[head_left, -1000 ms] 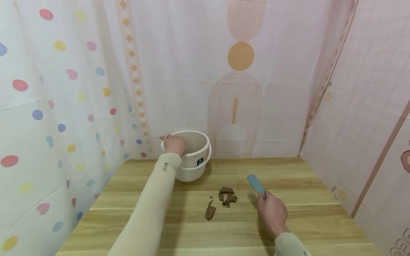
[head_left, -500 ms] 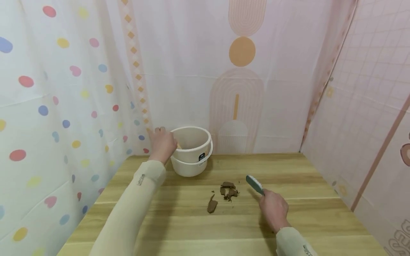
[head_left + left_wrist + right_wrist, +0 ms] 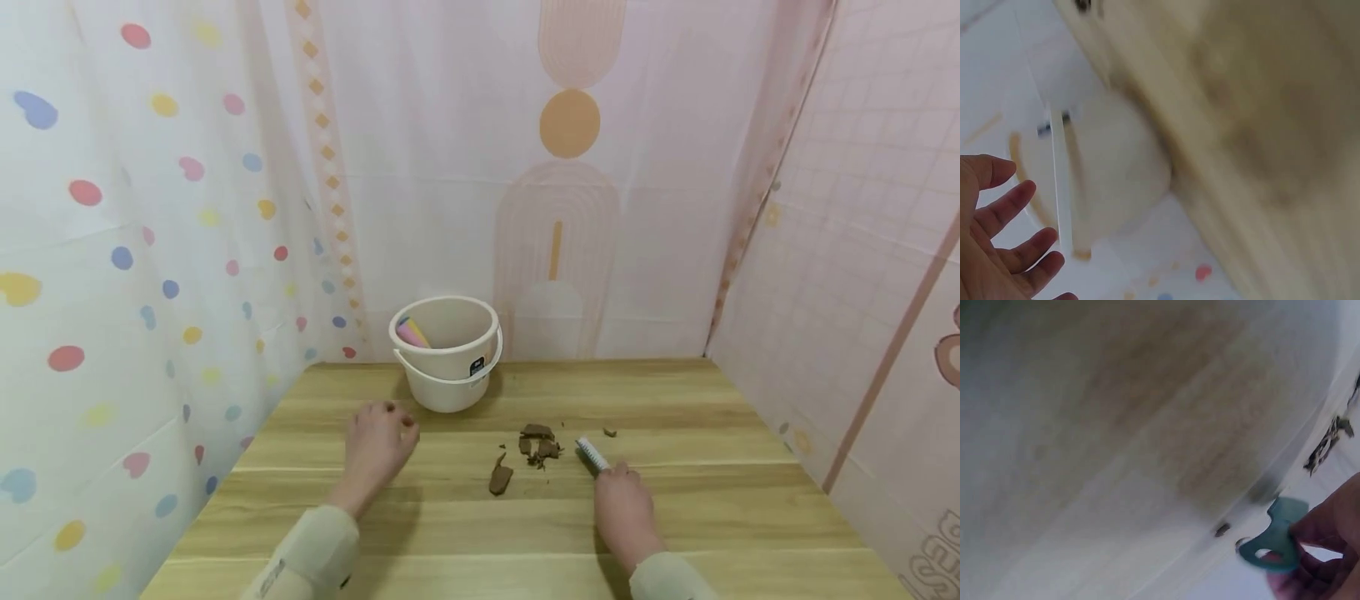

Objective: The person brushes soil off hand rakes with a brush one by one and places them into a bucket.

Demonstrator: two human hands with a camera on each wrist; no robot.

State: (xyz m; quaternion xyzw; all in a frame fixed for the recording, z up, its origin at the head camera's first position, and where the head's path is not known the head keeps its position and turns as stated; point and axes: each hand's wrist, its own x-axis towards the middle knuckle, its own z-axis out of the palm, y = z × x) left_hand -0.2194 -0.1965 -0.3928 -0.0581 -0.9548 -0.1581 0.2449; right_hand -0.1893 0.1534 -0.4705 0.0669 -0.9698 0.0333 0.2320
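Note:
My right hand (image 3: pixel 626 510) grips a brush (image 3: pixel 592 454) with white bristles, low over the table at the right. Its teal handle end (image 3: pixel 1275 540), pierced by a hole, sticks out of my fingers in the right wrist view. Left of the brush lie broken brown pieces (image 3: pixel 550 450), with a longer brown piece (image 3: pixel 500 478) nearer me. My left hand (image 3: pixel 378 450) hangs with loosely bent, parted fingers in front of the white bucket (image 3: pixel 450 392), holding nothing. Inside the bucket, a pink, yellow and blue item (image 3: pixel 412 333) leans against the left wall.
The wooden table (image 3: pixel 712 517) ends at a patterned curtain (image 3: pixel 660 275) behind the bucket. More curtains close in the left and right sides. A small brown crumb (image 3: pixel 610 432) lies beyond the brush, to its right. The bucket's handle (image 3: pixel 450 382) hangs down its front.
My left hand has come away from the bucket's rim toward me, and the coloured item inside now shows. My right hand has turned the brush from its back to its bristles.

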